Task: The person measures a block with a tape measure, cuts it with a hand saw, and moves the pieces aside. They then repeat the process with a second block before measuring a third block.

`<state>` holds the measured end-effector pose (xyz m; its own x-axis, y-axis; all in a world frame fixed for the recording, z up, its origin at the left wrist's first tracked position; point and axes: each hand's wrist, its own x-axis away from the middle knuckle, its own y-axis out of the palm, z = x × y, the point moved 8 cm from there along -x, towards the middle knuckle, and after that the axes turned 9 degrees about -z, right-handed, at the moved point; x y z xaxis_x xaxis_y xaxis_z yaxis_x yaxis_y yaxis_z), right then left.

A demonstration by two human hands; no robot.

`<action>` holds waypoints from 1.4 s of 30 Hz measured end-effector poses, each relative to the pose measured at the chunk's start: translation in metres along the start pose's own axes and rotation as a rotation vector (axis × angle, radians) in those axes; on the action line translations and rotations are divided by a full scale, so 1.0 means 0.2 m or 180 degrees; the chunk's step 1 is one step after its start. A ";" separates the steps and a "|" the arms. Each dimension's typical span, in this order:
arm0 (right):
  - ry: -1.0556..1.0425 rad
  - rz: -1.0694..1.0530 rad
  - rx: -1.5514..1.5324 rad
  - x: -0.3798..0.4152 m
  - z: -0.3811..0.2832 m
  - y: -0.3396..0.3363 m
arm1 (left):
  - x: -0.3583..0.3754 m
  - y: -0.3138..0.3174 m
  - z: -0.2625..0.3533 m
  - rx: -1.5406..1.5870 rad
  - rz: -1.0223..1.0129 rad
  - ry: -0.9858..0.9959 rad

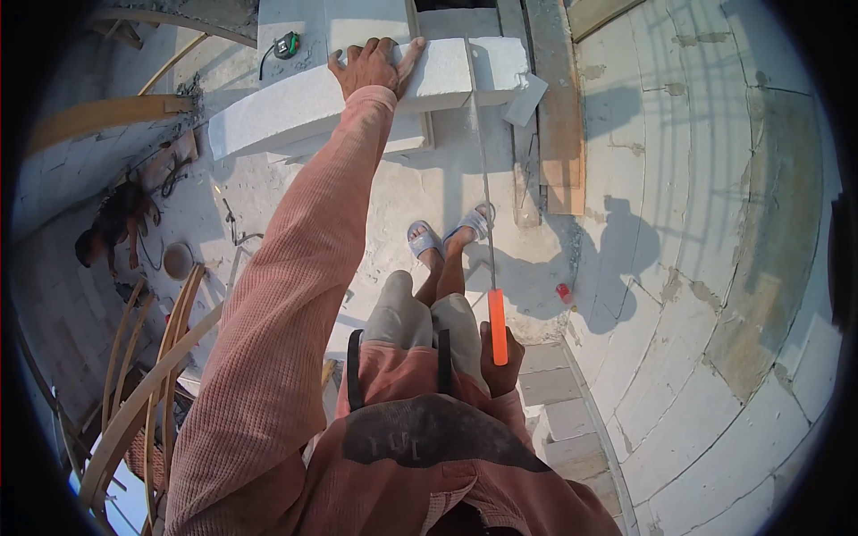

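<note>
Up on a curved white-block wall (679, 295), we see the block (357, 98) lying across the ledge, left hand (371, 64) flat on it, fingers spread. Right hand (499, 362) fists round the saw (497, 326); a slip could bind the blade.

Pink ribbed long-sleeved top (268, 339), grey shorts (420, 317), grey sandals (447, 234)

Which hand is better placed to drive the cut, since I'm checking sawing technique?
Likely the right hand: it grips the saw's orange handle, blade running into the white block. The left hand lies flat on the block, steadying it.
</note>
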<state>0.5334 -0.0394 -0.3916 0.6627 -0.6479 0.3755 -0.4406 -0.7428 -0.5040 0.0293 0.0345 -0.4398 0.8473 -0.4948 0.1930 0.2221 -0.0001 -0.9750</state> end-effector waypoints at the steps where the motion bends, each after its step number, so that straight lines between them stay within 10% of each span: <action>1: -0.0064 0.0009 0.0146 0.10 0.03 -0.02 | 0.01 -0.01 0.00 0.0019 0.0058 0.0024; 9: -0.0531 -0.0042 -0.0784 -0.90 -0.30 -0.04 | 0.01 0.02 -0.02 -0.0029 0.0065 0.0073; 20: 0.0885 -0.0197 -0.0144 0.61 0.01 -0.40 | 0.01 -0.01 -0.02 -0.0038 0.0149 -0.0049; 29: 0.1052 0.0342 -0.1276 -0.22 -0.17 -0.53 | -0.01 -0.07 -0.04 0.0912 -0.0675 -0.0118; 32: 0.1151 0.0294 -0.2053 -0.73 -0.24 -0.49 | -0.15 -0.06 -0.30 0.3307 -0.0239 -0.0066; 36: 0.0998 0.0126 -0.2006 -1.39 -0.27 -0.47 | -0.32 -0.43 -1.00 0.2936 0.0140 -0.0708; 39: 0.0953 -0.0064 -0.1947 -1.76 -0.26 -0.42 | -0.67 0.04 -2.10 0.2379 -0.0878 -0.1551; 42: 0.1218 -0.0154 -0.1896 -2.07 -0.21 -0.36 | -0.16 -0.14 -2.06 0.2538 -0.1965 -0.3062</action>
<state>0.2655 0.2757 -0.4786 0.4789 -0.5444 0.6887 -0.7447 -0.6674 -0.0098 -0.2022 -0.3071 -0.4648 0.4358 0.1885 0.8801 0.6133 0.6535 -0.4436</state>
